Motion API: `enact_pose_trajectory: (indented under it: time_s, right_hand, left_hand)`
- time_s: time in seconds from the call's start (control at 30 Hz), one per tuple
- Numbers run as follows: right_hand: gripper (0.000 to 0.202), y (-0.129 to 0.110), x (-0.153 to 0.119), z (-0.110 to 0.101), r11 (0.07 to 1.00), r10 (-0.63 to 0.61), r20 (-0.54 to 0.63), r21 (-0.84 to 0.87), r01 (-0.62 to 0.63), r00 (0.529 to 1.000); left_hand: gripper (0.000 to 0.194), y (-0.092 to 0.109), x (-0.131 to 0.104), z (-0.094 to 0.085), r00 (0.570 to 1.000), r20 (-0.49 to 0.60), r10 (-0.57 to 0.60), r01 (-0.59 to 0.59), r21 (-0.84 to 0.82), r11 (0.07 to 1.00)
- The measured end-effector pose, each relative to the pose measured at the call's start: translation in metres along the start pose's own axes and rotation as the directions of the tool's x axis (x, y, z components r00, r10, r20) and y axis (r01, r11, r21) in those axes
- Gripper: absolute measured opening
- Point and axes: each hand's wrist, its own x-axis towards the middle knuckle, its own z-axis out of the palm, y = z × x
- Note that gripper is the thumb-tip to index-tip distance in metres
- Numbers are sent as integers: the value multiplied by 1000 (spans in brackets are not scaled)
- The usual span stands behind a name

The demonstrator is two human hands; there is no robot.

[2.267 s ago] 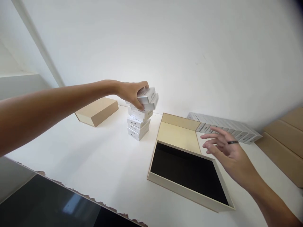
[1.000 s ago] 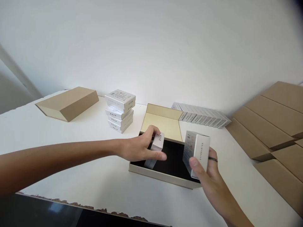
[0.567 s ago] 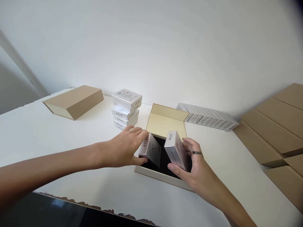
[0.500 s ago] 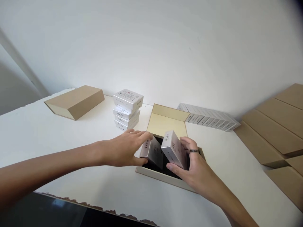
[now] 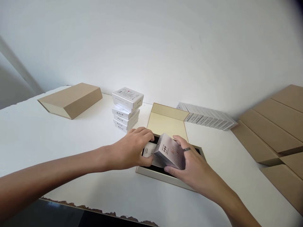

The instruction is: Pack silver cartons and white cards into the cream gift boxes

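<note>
Toward the far left corner of the white table (image 5: pixel 47 135) lies a closed kraft gift box (image 5: pixel 71 100), flat and well apart from everything else. To its right, near the far edge, stands a stack of small silver cartons (image 5: pixel 127 108), the top one skewed on those beneath. The left hand (image 5: pixel 131 151) reaches in from the left edge; its fingers are curled loosely over a flat silver carton (image 5: pixel 149 150) lying at the left end of the open gift box (image 5: pixel 163 175), thumb at the near side, so it presses rather than clutches. That open box sits mid-table, black inside, its cream lid (image 5: pixel 165 123) laid back toward the far edge. Just right of the left hand, the right hand (image 5: pixel 191 164), a dark ring on one finger, grips a second silver carton (image 5: pixel 169 151) between thumb below and fingers spread over its top; the carton is tilted, its low end over the black interior, touching or nearly touching the first. Behind, along the wall, runs a row of silver cartons (image 5: pixel 208 117) standing on edge. At the right edge lie several closed kraft boxes (image 5: pixel 270 132)
</note>
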Motion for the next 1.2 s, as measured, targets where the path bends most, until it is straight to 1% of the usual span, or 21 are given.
enact_pose_trajectory:
  time_s: [0.07,0.1,0.17,0.2,0.27,0.3,0.33,0.37,0.4,0.47,0.53,0.57,0.6,0.67,0.7,0.77,0.87,0.97,1.07,1.13,1.2]
  right_hand:
    - [89,-1,0,0,998,44,18,40,-44,999]
    - [92,-3,-1,1,993,65,13,100,-66,998]
    - [95,-10,-3,3,947,83,-22,312,-72,996]
    - [94,-15,-4,3,895,81,-46,443,-53,996]
    - [83,-25,-5,4,740,100,-111,672,0,989]
    - [75,-29,-6,4,670,120,-136,742,21,983]
    - [69,-33,-6,3,619,140,-150,785,32,979]
    - [64,-35,-6,2,586,153,-149,810,32,977]
    - [60,-36,-6,0,562,154,-130,827,21,979]
    - [60,-33,-6,-3,531,102,-68,847,3,993]
    - [65,-24,-8,-5,521,20,-47,853,30,999]
    - [69,-18,-9,-5,552,-6,-60,832,54,998]
    - [73,-12,-11,-5,615,-8,-87,785,73,996]
    - [92,-2,-14,-5,790,39,-159,610,67,986]
    - [103,1,-15,-5,867,55,-210,494,57,976]
    - [117,4,-16,-6,956,-19,-319,270,111,948]
    - [106,5,-14,-10,962,-210,-378,85,260,902]
    - [87,4,-13,-14,947,-308,-374,-33,320,875]
    - [69,1,-15,-10,909,-415,-437,-175,377,798]
    - [69,-3,-16,-4,918,-395,-499,-174,357,772]
    - [70,-7,-16,2,945,-318,-537,-120,303,781]
  left_hand:
    - [42,4,0,-1,999,-38,28,-30,-66,997]
    - [43,7,1,-2,999,-38,7,-12,-125,992]
    - [50,19,4,-1,999,-20,-49,41,-292,956]
    - [59,25,6,1,999,-28,-34,21,-361,932]
    - [80,39,10,7,986,-124,107,-148,-389,909]
    - [87,45,12,12,961,-192,197,-254,-344,904]
    - [86,51,14,16,934,-246,261,-326,-280,903]
    - [78,55,16,20,917,-282,281,-348,-224,910]
    - [68,59,17,23,917,-305,256,-324,-200,925]
    - [53,63,19,24,940,-311,139,-227,-266,937]
    - [44,61,19,19,960,-280,8,-129,-415,901]
    - [41,59,18,14,966,-254,-56,-81,-496,864]
    - [36,56,18,10,969,-217,-121,-27,-577,816]
    - [29,49,17,1,968,-100,-231,91,-717,691]
    - [27,46,17,-2,965,-25,-260,147,-772,618]
    - [25,42,17,-7,960,101,-262,226,-832,507]
    - [26,40,16,-10,960,167,-225,255,-854,453]
    - [26,42,15,-11,968,195,-158,245,-874,419]
    - [21,47,14,-11,984,150,-96,177,-884,432]
    - [23,52,14,-13,992,117,-53,129,-898,420]
    - [30,55,13,-14,989,146,9,132,-923,362]
